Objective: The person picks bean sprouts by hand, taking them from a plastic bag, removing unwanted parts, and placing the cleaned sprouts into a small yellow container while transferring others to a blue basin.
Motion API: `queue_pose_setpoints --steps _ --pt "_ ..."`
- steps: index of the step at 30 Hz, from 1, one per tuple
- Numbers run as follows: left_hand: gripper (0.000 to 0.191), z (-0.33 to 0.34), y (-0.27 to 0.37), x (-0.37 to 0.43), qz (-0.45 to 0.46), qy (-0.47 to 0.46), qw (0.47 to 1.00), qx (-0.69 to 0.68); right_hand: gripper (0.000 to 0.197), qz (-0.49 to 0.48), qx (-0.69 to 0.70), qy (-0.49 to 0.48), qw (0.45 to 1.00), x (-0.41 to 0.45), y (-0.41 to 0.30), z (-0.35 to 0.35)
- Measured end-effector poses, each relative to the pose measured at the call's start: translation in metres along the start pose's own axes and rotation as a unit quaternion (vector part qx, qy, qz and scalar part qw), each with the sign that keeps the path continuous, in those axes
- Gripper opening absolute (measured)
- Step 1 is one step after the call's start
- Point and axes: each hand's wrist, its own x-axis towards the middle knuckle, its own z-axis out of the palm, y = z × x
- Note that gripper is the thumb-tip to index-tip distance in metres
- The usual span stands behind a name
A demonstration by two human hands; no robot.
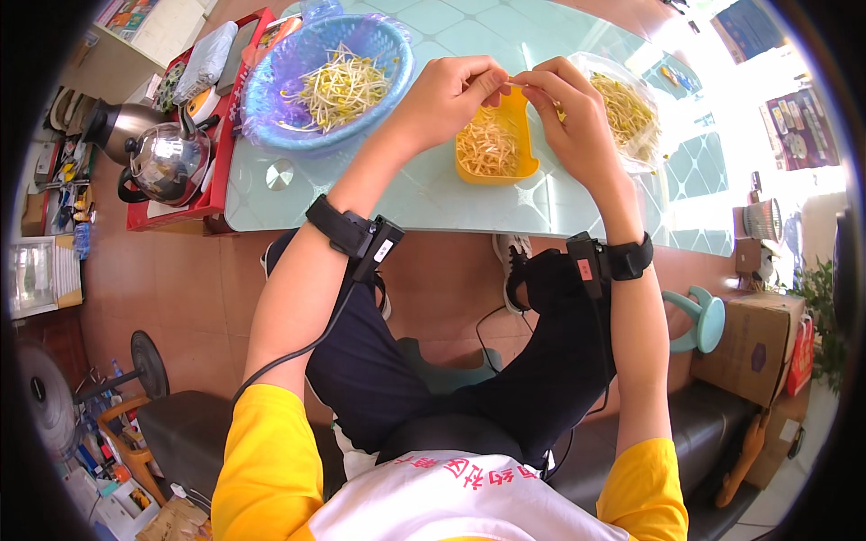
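Observation:
My left hand (pixel 457 98) and my right hand (pixel 565 101) meet above a yellow plastic container (pixel 500 177), with a thin pale sprout (pixel 514 84) pinched between their fingertips. Short pale root pieces (pixel 488 150) lie in the container. To the left, a blue plastic basket (pixel 270 132) lined with a clear bag holds a pile of bean sprouts (pixel 345 91) with yellow heads. More bean sprouts (pixel 619 108) lie in a white plastic bag (pixel 651 152), just right of my right hand.
A glass-topped table (pixel 399 196) carries everything. At its left, a red tray (pixel 220 182) holds a glass teapot (pixel 169 162) and a steel thermos jug (pixel 115 132). Below right are a light-green stool (pixel 710 324) and a cardboard box (pixel 751 345). A cable runs along my left arm.

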Motion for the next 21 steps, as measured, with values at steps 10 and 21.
queue_pose_setpoints --steps 10,21 --pt "0.019 0.002 -0.005 0.0 -0.02 -0.012 0.999 0.044 0.012 0.03 -0.02 0.011 0.999 -0.001 0.005 0.002" --pt "0.021 0.006 -0.015 -0.011 -0.014 -0.043 0.973 0.225 0.011 0.049 -0.093 -0.016 0.994 -0.002 0.021 0.005"
